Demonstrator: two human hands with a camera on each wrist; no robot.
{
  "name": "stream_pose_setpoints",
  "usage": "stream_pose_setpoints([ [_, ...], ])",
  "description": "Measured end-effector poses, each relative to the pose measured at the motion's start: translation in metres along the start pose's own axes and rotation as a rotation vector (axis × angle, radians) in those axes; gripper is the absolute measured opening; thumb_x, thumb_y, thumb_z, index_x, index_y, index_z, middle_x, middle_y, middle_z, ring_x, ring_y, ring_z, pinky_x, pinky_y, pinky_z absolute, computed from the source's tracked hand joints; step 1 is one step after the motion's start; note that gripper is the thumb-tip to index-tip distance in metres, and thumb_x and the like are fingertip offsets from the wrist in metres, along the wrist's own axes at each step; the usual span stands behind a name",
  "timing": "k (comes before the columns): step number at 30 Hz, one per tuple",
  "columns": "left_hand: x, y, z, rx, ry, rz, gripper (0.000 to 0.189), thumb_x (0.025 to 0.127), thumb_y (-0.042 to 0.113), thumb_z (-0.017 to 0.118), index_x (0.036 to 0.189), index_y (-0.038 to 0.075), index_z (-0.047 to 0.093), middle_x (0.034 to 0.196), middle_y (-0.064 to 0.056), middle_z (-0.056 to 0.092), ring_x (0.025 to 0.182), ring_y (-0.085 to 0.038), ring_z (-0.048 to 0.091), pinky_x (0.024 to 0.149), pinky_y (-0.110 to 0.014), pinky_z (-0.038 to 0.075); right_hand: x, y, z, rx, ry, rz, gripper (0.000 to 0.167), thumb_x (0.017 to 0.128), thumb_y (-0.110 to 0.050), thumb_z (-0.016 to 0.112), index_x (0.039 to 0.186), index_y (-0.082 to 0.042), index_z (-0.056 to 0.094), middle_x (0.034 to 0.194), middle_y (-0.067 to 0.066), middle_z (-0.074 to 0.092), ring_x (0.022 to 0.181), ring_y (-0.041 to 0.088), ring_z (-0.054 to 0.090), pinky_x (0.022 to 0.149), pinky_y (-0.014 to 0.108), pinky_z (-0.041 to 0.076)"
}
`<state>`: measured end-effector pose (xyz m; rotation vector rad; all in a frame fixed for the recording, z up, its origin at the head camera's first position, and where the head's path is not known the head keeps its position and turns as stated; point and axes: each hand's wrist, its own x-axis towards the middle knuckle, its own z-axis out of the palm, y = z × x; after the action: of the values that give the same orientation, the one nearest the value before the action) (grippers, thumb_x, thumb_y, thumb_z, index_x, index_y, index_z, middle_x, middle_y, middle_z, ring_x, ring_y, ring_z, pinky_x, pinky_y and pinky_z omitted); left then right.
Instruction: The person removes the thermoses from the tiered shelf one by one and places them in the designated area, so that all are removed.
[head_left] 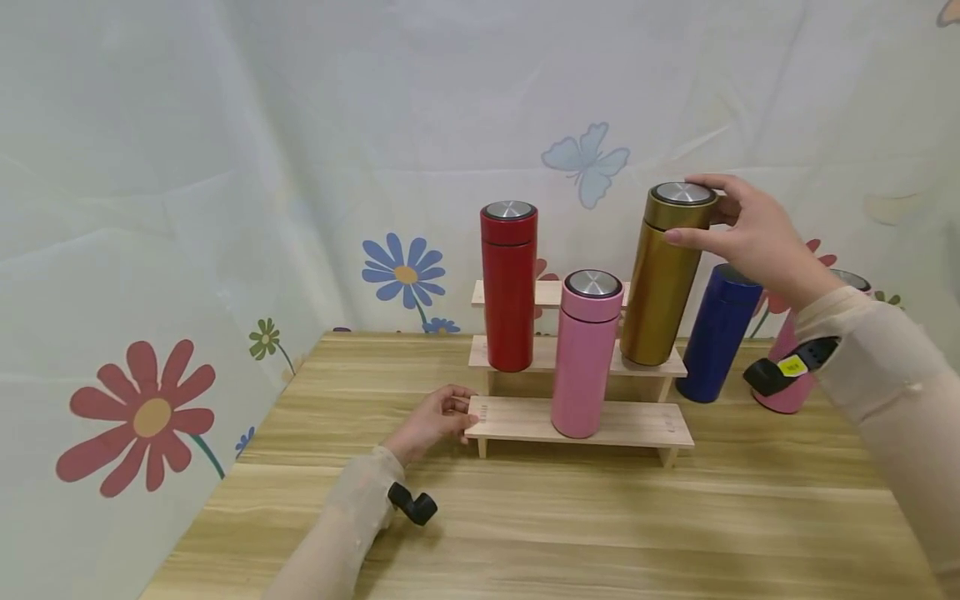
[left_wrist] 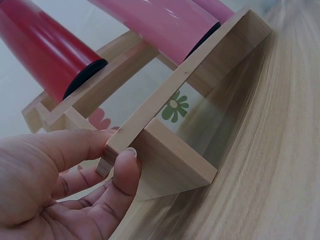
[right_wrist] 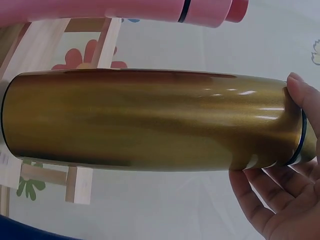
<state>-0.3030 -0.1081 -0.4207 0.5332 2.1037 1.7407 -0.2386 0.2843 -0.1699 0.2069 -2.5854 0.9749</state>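
Observation:
My right hand (head_left: 765,237) grips a gold thermos flask (head_left: 666,292) near its top, thumb on the near side and fingers around the back. The flask's base is at the right end of the middle board of a stepped wooden stand (head_left: 517,415), and it leans slightly right. My left hand (head_left: 431,423) pinches the left end of the lowest board; the left wrist view shows thumb and forefinger on its corner (left_wrist: 117,145). A red flask (head_left: 510,300) stands upright on the left of the middle board. A pink flask (head_left: 588,367) stands on the lowest board, near its middle.
To the right of the stand, a blue flask (head_left: 720,333) and another pink flask (head_left: 783,398), partly hidden by my right wrist, are on the wooden table (head_left: 525,533). A pale curtain (head_left: 337,125) with printed flowers and a butterfly hangs behind.

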Motion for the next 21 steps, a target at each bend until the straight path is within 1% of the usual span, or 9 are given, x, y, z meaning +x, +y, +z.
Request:
stream_pose_setpoints([
  [4,-0.001,-0.001,-0.001,-0.001,0.002,-0.001,0.045,0.091,-0.002,0.059,0.132,-0.010,0.041,0.101,-0.013,0.054,0.072,-0.014,0.056,0.062,-0.025,0.055,-0.003,0.003,-0.005,0.005,0.003,0.008,0.075,0.086,-0.040,0.071,0.149,-0.026,0.033,0.127,0.008,0.055,0.095,-0.006,0.051,0.071,0.009,0.042],
  [7,-0.001,-0.001,-0.002,-0.003,-0.002,0.007,0.046,0.091,-0.001,0.059,0.132,-0.010,0.040,0.102,-0.014,0.054,0.071,-0.014,0.056,0.063,-0.027,0.055,-0.006,0.005,-0.009,-0.005,0.007,0.018,0.075,0.086,-0.040,0.071,0.149,-0.027,0.033,0.126,0.002,0.054,0.094,-0.006,0.051,0.072,0.011,0.041],
  [11,-0.002,-0.001,-0.001,-0.005,-0.008,0.010,0.047,0.092,0.000,0.060,0.133,-0.010,0.040,0.103,-0.013,0.054,0.072,-0.013,0.056,0.064,-0.029,0.056,-0.011,0.009,-0.014,-0.024,0.023,0.020,0.074,0.086,-0.039,0.071,0.148,-0.027,0.034,0.119,-0.008,0.054,0.092,-0.008,0.050,0.073,0.013,0.038],
  [13,-0.002,-0.001,-0.001,-0.003,-0.009,0.008,0.047,0.092,0.000,0.060,0.133,-0.010,0.040,0.103,-0.013,0.054,0.072,-0.013,0.056,0.065,-0.029,0.056,-0.014,0.012,-0.017,-0.029,0.028,0.030,0.074,0.085,-0.039,0.072,0.148,-0.028,0.035,0.119,-0.009,0.055,0.091,-0.010,0.050,0.075,0.014,0.038],
  [17,-0.002,0.000,-0.001,-0.002,-0.013,0.010,0.047,0.091,0.000,0.060,0.133,-0.010,0.040,0.103,-0.013,0.054,0.072,-0.013,0.056,0.064,-0.029,0.056,-0.021,0.020,-0.024,-0.027,0.030,0.053,0.074,0.085,-0.039,0.072,0.148,-0.031,0.034,0.114,-0.015,0.056,0.090,-0.011,0.050,0.069,0.015,0.043],
  [18,-0.002,-0.001,-0.001,-0.003,-0.014,0.010,0.047,0.091,0.000,0.060,0.133,-0.010,0.040,0.103,-0.013,0.054,0.072,-0.013,0.056,0.064,-0.029,0.056,-0.022,0.023,-0.025,-0.028,0.032,0.057,0.074,0.085,-0.039,0.072,0.148,-0.032,0.034,0.114,-0.015,0.056,0.090,-0.011,0.050,0.067,0.015,0.044],
  [19,-0.002,0.000,-0.001,-0.004,-0.016,0.011,0.047,0.092,0.000,0.060,0.133,-0.010,0.040,0.103,-0.013,0.054,0.072,-0.013,0.056,0.064,-0.028,0.056,-0.023,0.025,-0.027,-0.030,0.037,0.055,0.074,0.085,-0.038,0.073,0.148,-0.031,0.034,0.112,-0.017,0.056,0.089,-0.012,0.050,0.065,0.014,0.044],
  [21,-0.002,-0.001,-0.001,-0.007,-0.019,0.011,0.047,0.092,0.000,0.059,0.133,-0.010,0.040,0.103,-0.013,0.054,0.073,-0.013,0.056,0.064,-0.028,0.056,-0.025,0.029,-0.029,-0.032,0.043,0.051,0.075,0.085,-0.037,0.073,0.148,-0.030,0.034,0.111,-0.017,0.055,0.088,-0.012,0.051,0.063,0.012,0.046],
])
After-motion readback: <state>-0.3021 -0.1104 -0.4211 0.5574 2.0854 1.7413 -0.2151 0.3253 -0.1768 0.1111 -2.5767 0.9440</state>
